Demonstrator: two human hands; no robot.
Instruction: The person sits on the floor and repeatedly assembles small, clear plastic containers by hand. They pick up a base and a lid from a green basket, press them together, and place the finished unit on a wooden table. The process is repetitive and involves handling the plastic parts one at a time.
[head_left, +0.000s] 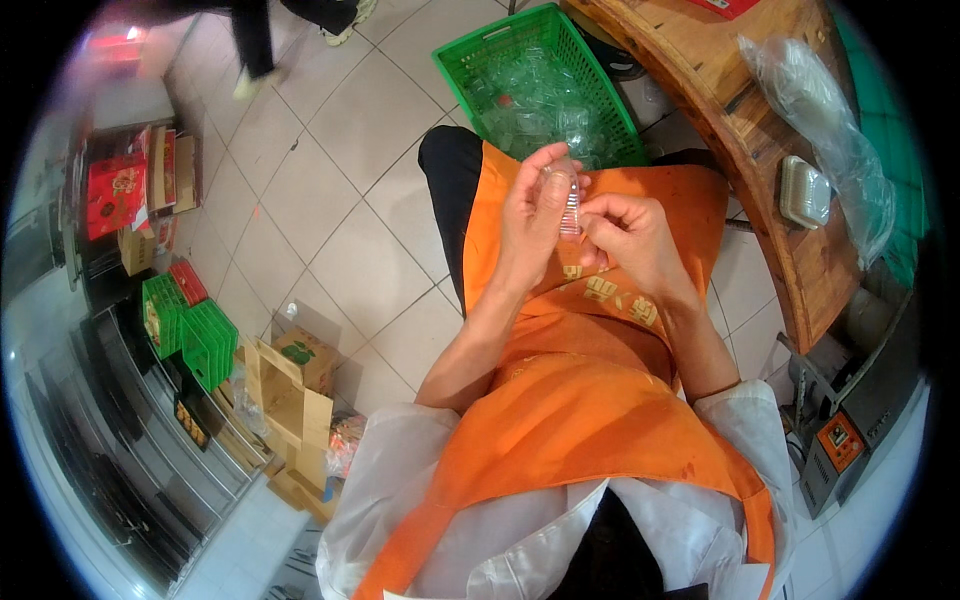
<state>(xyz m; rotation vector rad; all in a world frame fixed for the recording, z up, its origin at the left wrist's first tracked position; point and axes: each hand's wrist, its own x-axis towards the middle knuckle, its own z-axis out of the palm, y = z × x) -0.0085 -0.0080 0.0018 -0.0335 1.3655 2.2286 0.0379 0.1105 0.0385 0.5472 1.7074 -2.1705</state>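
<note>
Above my lap, my left hand is wrapped round a small clear plastic container with a ribbed side, the thumb lying along it. My right hand is closed in a pinch at the container's right edge; its fingertips partly hide the spot where they meet the plastic. Just beyond my hands, a green plastic basket stands on the floor, holding many clear plastic containers of the same sort in a loose heap.
On the right curves a wooden table with a clear plastic bag and a pale lidded box. Green crates and an open cardboard box stand at the left by a rack. Another person's legs show far left.
</note>
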